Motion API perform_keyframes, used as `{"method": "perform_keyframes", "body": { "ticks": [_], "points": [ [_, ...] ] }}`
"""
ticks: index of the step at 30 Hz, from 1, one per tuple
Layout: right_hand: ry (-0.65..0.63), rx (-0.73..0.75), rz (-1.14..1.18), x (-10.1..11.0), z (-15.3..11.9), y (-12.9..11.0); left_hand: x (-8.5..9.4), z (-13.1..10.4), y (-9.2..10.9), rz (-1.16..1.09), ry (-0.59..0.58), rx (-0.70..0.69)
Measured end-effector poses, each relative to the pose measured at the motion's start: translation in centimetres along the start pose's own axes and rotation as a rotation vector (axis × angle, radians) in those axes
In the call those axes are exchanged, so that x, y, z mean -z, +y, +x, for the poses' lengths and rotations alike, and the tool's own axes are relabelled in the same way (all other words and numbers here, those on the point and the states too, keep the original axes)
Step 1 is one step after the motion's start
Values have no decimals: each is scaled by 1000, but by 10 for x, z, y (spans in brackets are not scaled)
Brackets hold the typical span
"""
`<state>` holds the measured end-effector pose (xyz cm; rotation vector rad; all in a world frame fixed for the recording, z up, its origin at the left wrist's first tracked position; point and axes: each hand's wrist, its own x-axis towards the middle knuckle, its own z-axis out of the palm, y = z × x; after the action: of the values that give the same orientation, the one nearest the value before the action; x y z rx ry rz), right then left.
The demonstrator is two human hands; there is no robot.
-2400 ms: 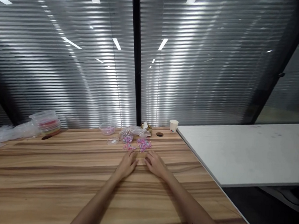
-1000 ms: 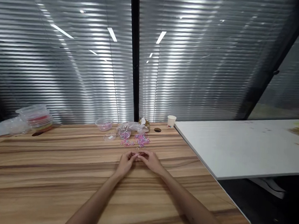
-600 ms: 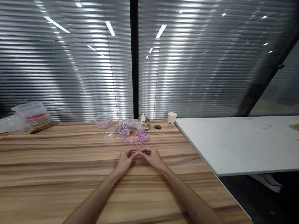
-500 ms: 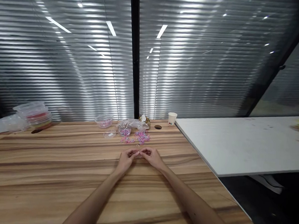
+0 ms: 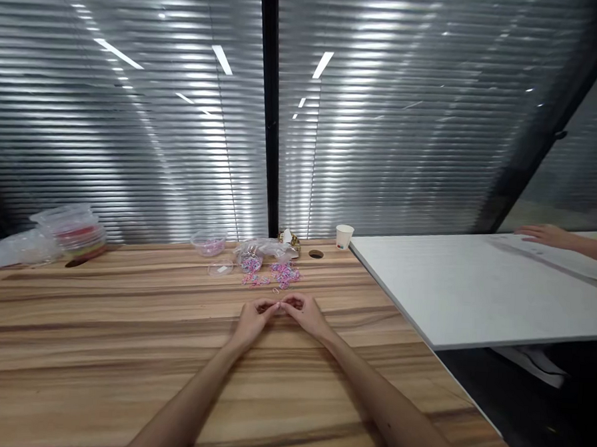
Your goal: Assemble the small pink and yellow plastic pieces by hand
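Observation:
Fingertip to fingertip, my left hand (image 5: 254,318) and my right hand (image 5: 304,312) meet over the wooden table (image 5: 171,357). Both are pinched closed on something too small to make out. Just beyond them lies a small pale loop (image 5: 275,290). Farther back is a loose pile of pink, purple and blue small pieces (image 5: 285,274), with more scattered to its left. An open clear bag (image 5: 250,260) holds similar pieces. A clear round tub (image 5: 210,244) with pink pieces stands behind a clear lid (image 5: 221,268).
A paper cup (image 5: 344,236) stands at the back edge by a gold wrapper (image 5: 291,242). Stacked containers in plastic (image 5: 75,230) are at the back left. Another person's hand (image 5: 548,235) rests over the white table (image 5: 475,293) at right.
Another person's hand and forearm have come into view over the white table, where a translucent strip now shows. My hands have barely moved and stay pinched together.

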<state>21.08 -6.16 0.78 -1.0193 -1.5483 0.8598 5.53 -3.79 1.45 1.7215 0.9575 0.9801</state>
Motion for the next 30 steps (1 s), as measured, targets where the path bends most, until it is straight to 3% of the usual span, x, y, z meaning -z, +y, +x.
{"method": "perform_keyframes", "body": {
  "ticks": [10,26,30],
  "points": [
    [13,30,6,0,0,1,-1,0,3,19,-66,-4],
    [23,-30,52,-1,2,4,-1,0,1,32,53,-10],
    [36,-30,64,0,2,5,-1,0,2,-14,27,26]
  ]
}}
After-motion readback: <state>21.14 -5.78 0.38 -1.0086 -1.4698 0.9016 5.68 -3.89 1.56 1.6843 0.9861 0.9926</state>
